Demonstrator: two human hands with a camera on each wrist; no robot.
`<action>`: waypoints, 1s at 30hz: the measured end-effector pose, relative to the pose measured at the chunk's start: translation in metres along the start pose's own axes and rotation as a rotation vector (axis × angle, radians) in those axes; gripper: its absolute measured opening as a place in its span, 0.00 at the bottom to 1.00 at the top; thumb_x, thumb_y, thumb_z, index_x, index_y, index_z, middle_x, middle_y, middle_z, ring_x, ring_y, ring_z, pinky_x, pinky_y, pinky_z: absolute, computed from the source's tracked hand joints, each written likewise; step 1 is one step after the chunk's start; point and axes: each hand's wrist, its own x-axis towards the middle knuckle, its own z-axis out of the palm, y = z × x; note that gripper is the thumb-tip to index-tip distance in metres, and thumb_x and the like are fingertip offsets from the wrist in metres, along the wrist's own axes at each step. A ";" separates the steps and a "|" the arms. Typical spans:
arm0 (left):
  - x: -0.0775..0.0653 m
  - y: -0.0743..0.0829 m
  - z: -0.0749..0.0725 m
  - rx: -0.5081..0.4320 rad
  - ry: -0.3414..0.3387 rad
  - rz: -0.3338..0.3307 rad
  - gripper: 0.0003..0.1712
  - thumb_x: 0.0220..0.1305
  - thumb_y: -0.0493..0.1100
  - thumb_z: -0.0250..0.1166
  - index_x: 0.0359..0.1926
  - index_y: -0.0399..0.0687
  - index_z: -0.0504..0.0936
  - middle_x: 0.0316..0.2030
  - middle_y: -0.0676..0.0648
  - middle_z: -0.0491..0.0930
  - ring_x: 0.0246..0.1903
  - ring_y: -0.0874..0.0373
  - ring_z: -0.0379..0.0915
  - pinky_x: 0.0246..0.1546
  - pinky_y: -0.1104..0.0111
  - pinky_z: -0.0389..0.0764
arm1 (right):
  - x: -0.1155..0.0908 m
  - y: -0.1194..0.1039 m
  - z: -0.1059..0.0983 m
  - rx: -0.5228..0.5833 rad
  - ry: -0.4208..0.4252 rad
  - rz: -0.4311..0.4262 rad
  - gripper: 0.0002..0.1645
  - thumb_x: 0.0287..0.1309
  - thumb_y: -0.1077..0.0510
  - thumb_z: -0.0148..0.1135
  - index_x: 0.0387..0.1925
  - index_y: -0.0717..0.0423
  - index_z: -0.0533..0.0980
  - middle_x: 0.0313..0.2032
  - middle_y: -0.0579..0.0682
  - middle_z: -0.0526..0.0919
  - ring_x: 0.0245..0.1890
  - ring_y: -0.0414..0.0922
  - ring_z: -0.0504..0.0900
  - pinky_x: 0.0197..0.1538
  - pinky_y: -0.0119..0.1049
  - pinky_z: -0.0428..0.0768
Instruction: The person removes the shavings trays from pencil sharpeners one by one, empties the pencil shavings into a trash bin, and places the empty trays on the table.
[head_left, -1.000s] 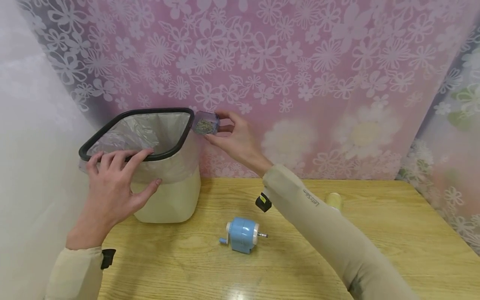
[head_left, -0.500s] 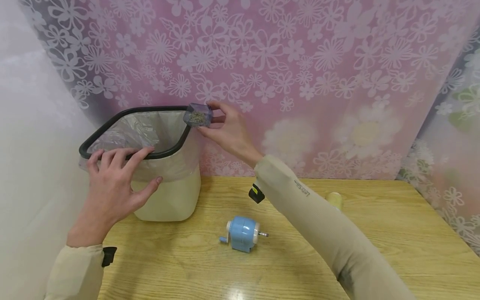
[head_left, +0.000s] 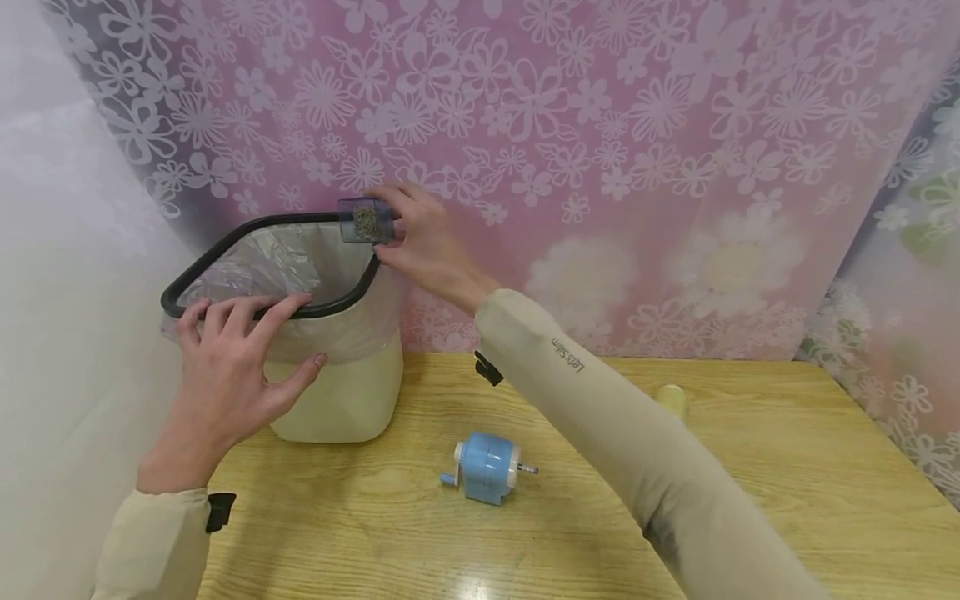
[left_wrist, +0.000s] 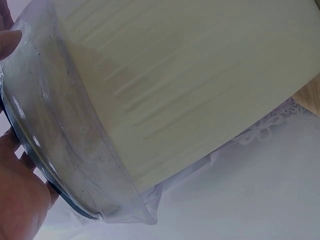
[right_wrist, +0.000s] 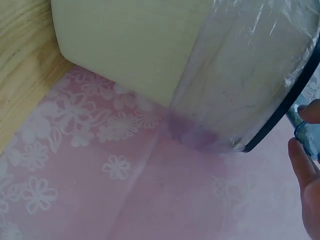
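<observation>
At the left stands a cream trash bin [head_left: 341,404] with a black rim and a clear liner bag [head_left: 356,333] folded over its edge. My left hand [head_left: 225,367] holds the bin's near rim, fingers hooked over it and thumb outside. In the left wrist view its thumb [left_wrist: 9,44] lies against the bag. My right hand [head_left: 431,242] pinches a small translucent pencil sharpener shavings drawer [head_left: 381,227] over the bin's far right corner. Greyish shavings [head_left: 365,222] lie in the drawer. The right wrist view catches only part of the fingers and drawer.
A blue crank pencil sharpener [head_left: 486,467] with a pencil [head_left: 528,469] in its front sits mid-table. A yellow cylindrical object [head_left: 672,400] is partly hidden behind the right sleeve. A flowered pink curtain [head_left: 570,167] hangs behind the wooden table [head_left: 375,533].
My right hand has carried the shavings drawer left, from beside the bin to over its rim, and tilted it. My left hand has stayed on the near rim.
</observation>
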 end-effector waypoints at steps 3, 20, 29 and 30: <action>0.000 0.000 0.001 0.001 0.004 0.002 0.41 0.67 0.76 0.49 0.63 0.52 0.79 0.48 0.34 0.79 0.48 0.32 0.69 0.62 0.32 0.54 | 0.006 -0.004 0.002 -0.113 -0.013 -0.065 0.36 0.55 0.71 0.68 0.67 0.60 0.74 0.66 0.56 0.76 0.66 0.49 0.76 0.63 0.29 0.77; 0.002 0.000 0.001 0.000 -0.002 0.006 0.41 0.68 0.76 0.50 0.63 0.51 0.79 0.48 0.34 0.79 0.48 0.31 0.69 0.62 0.31 0.53 | 0.013 -0.019 0.006 -0.268 -0.124 -0.226 0.35 0.64 0.77 0.53 0.72 0.63 0.68 0.70 0.58 0.70 0.69 0.50 0.74 0.60 0.31 0.79; 0.000 -0.001 0.002 -0.005 0.008 0.002 0.40 0.67 0.75 0.50 0.62 0.51 0.79 0.48 0.34 0.79 0.47 0.31 0.69 0.62 0.31 0.53 | 0.010 -0.025 0.008 -0.517 -0.188 -0.319 0.32 0.70 0.75 0.48 0.73 0.57 0.69 0.72 0.57 0.69 0.70 0.51 0.74 0.69 0.34 0.75; 0.000 -0.001 0.002 -0.004 0.009 0.003 0.40 0.67 0.75 0.50 0.62 0.51 0.79 0.48 0.34 0.79 0.47 0.31 0.69 0.62 0.32 0.53 | 0.010 -0.026 0.008 -0.534 -0.198 -0.329 0.33 0.69 0.75 0.48 0.73 0.56 0.68 0.73 0.57 0.69 0.70 0.51 0.74 0.69 0.35 0.75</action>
